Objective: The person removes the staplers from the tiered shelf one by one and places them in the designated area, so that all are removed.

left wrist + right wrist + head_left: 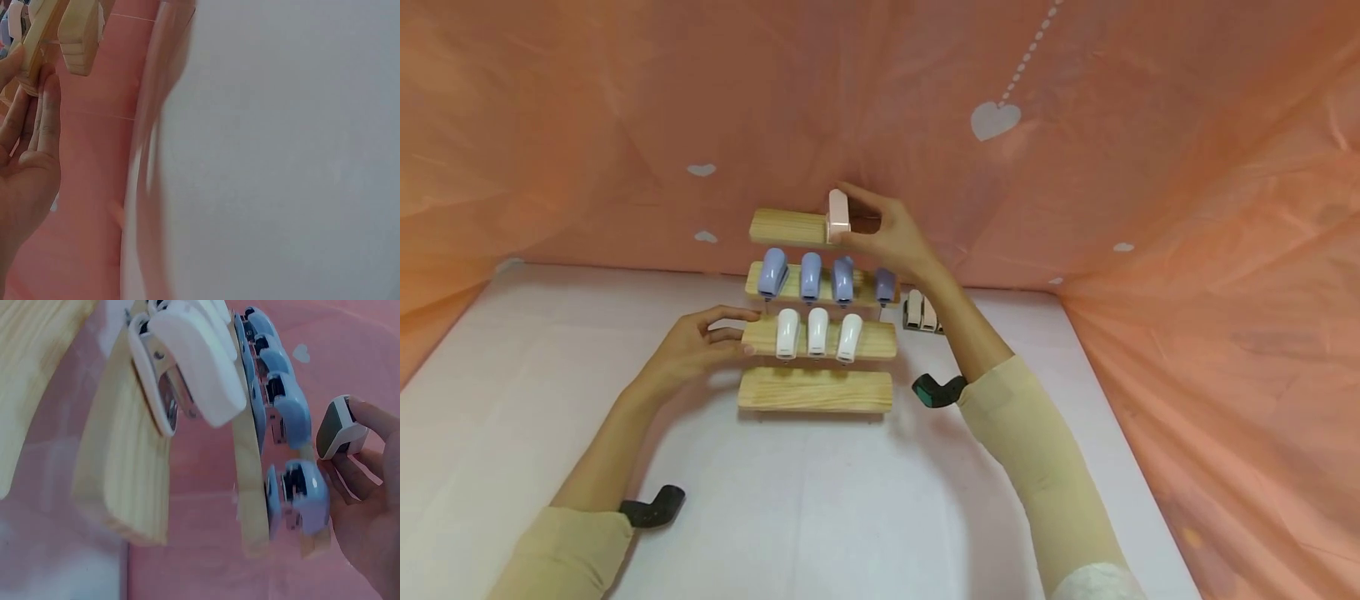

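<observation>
My right hand (pixel 895 237) pinches a pale pink mini stapler (pixel 838 212) between thumb and fingers, at the right part of the top wooden shelf board (pixel 786 226). In the right wrist view the dark base of that pink stapler shows beside the top tier. At the left end of the tier with white staplers, my left hand (pixel 696 343) grips the shelf board (pixel 877 340), thumb on one side and fingers on the other. Three white staplers (pixel 817 332) stand on that board. One tier up, several blue staplers (pixel 810 275) stand in a row.
The lowest shelf board (pixel 816 392) shows bare wood. Right of the rack, more pale pink staplers (pixel 914 308) sit on the white table (pixel 760 517), partly behind my right forearm. An orange-pink cloth (pixel 625 125) with white hearts hangs behind and at the sides.
</observation>
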Demonstrator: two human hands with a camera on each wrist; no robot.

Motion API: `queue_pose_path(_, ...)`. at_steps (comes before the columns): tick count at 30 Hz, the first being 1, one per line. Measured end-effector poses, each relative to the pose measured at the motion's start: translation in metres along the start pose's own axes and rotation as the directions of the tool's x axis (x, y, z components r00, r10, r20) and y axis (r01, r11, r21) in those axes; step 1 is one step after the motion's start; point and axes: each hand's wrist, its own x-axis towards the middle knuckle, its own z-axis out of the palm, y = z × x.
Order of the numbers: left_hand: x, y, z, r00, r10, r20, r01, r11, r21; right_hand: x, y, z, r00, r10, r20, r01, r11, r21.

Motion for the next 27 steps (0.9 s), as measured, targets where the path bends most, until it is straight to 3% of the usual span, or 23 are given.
queue_pose_path(6, -0.002, 0.001, -0.001, 1.0, -0.008, -0.002, 0.008, 1.0, -0.005, -0.008, 0.004, -0.01, 0.999, -0.024, -0.023, 0.023, 0.999, -0.023)
queue_pose_path(14, -0.007, 0.0, -0.004, 1.0, 0.006, -0.01, -0.006, 1.0, -0.014, -0.017, 0.014, -0.025, 0.998, 0.007, -0.055, -0.007, 1.0, 0.003)
queue_pose_path(27, -0.007, 0.001, -0.002, 1.0, 0.006, -0.013, -0.006, 0.999, -0.041, -0.037, 0.024, -0.05, 0.992, -0.028, -0.123, 0.017, 0.996, -0.088)
